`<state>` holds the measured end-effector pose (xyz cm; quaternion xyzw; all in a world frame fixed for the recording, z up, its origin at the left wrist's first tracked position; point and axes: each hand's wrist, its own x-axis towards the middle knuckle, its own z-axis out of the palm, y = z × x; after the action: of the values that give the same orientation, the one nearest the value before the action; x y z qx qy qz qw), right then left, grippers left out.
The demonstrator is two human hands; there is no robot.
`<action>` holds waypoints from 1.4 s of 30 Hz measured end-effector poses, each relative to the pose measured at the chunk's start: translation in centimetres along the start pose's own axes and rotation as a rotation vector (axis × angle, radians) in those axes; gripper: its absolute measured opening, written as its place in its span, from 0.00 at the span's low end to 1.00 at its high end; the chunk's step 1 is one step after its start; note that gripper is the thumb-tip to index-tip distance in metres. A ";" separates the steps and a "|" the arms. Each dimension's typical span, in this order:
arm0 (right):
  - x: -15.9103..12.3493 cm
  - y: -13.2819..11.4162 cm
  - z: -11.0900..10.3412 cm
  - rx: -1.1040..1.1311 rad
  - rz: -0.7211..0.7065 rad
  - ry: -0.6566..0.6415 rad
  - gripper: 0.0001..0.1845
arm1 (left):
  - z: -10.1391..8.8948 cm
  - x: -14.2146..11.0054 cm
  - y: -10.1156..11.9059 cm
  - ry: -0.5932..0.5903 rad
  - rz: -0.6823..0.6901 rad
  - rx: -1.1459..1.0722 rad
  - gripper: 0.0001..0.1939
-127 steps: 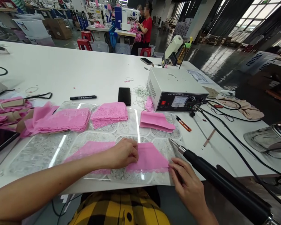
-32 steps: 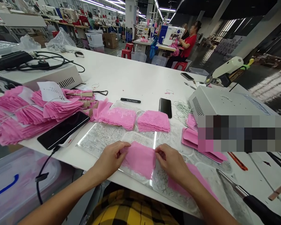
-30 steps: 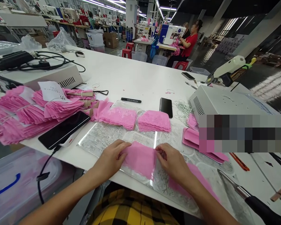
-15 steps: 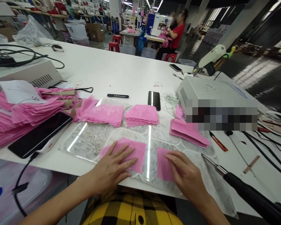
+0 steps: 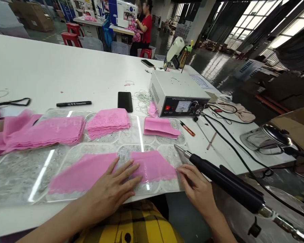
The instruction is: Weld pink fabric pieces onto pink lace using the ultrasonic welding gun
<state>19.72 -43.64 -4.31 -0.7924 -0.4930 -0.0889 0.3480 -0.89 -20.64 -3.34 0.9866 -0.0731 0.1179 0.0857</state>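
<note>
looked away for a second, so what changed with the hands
The right hand has left the left pink piece and moved right, to the right tip of the right pink piece. The left hand let go of the left pink piece's upper corner and lies spread, fingertips reaching the right pink piece. The marker and black-handled tool stayed put.

1. Two flat pink pieces point(image 5: 152, 165) are counted, at 10 and 12 o'clock (12 ahead).
2. On the mat point(image 5: 12, 175), three pink piles point(image 5: 108, 121) are counted.
3. Two phones point(image 5: 125, 101) are counted at 12.
4. Three red stools point(image 5: 72, 40) are counted, 11 to 12.
</note>
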 end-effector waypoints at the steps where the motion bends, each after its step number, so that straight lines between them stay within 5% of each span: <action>1: 0.1 0.0 0.1 0.005 -0.002 -0.004 0.09 | 0.1 0.3 0.0 -0.009 0.010 0.006 0.21; 11: 0.6 0.2 0.8 0.020 -0.065 0.029 0.09 | -0.1 0.9 -0.3 -0.088 -0.010 -0.015 0.23; 42: -1.2 0.9 0.3 -0.142 -0.254 0.067 0.14 | -0.9 1.6 -1.5 -0.084 0.110 0.052 0.19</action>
<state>19.81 -44.50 -5.53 -0.7430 -0.5698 -0.1933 0.2933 0.68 -19.19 -2.37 0.9871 -0.1276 0.0828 0.0504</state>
